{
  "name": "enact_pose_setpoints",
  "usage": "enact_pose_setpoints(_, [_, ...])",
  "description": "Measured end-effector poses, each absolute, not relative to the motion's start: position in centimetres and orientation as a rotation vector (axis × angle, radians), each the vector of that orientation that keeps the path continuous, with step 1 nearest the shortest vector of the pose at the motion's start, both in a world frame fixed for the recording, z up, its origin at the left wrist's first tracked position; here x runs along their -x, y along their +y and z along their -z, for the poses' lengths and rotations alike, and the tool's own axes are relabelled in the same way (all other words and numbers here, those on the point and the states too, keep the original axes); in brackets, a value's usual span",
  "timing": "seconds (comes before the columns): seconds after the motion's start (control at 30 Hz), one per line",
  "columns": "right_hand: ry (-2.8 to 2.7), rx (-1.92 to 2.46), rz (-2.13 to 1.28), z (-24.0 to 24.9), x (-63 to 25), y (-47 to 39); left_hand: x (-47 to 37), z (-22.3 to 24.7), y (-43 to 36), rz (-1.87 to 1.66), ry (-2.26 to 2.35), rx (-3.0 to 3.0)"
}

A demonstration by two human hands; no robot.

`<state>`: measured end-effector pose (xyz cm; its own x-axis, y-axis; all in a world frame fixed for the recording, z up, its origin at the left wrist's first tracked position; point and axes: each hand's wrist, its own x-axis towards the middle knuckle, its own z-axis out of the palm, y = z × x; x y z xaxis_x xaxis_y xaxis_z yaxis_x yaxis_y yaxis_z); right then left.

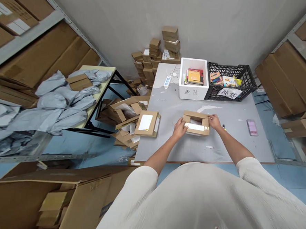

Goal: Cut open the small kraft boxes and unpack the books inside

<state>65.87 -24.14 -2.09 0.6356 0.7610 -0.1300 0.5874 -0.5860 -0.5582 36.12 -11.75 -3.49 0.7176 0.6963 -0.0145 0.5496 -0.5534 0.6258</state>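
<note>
A small cardboard box (196,131) stands partly open on the grey table (166,148), with a white label and shiny tape along its near side. Around its left end my left hand (180,128) is closed, fingers at the edge. My right hand (214,122) grips the far right corner of the same box, by a flap. What lies inside is hard to make out. Just right of it is a small yellow and black object (224,127), perhaps a cutter. To the left, a closed cardboard box (147,123) with a white label rests at the table's edge.
At the back of the table stand a white foam box (195,93) and a black crate (249,86), both holding books. A power strip (167,82) and a phone (252,127) lie on the table. Discarded cardboard (125,137) piles beside it; grey parcels (52,99) cover the left table.
</note>
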Motion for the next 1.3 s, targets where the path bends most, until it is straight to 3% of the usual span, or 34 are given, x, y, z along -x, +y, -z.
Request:
enact_pose_setpoints(0.3, [-1.362, 2.386, -0.661, 0.6, -66.9, -24.4, -35.1, 0.9, -12.5, -0.309, 0.989, -2.36])
enact_pose_setpoints(0.53, [-1.474, 2.525, -0.695, -0.5, -66.2, -22.5, -33.0, -0.8, -13.3, -0.334, 0.75, -2.566])
enact_pose_setpoints(0.8, [-1.41, 2.628, -0.757, 0.3, -63.3, -23.6, -30.0, 0.0, -15.6, -0.057, 0.485, -2.646])
enact_pose_setpoints(1.13, [-1.246, 2.8, -0.67, 2.1, -59.5, -23.3, -36.3, -0.3, -13.1, 0.297, 0.535, -2.761])
enact_pose_setpoints(1.3, [-1.224, 2.743, -0.717, 2.8, -60.5, -23.4, -35.1, -1.4, -12.7, 0.255, 0.538, -2.841])
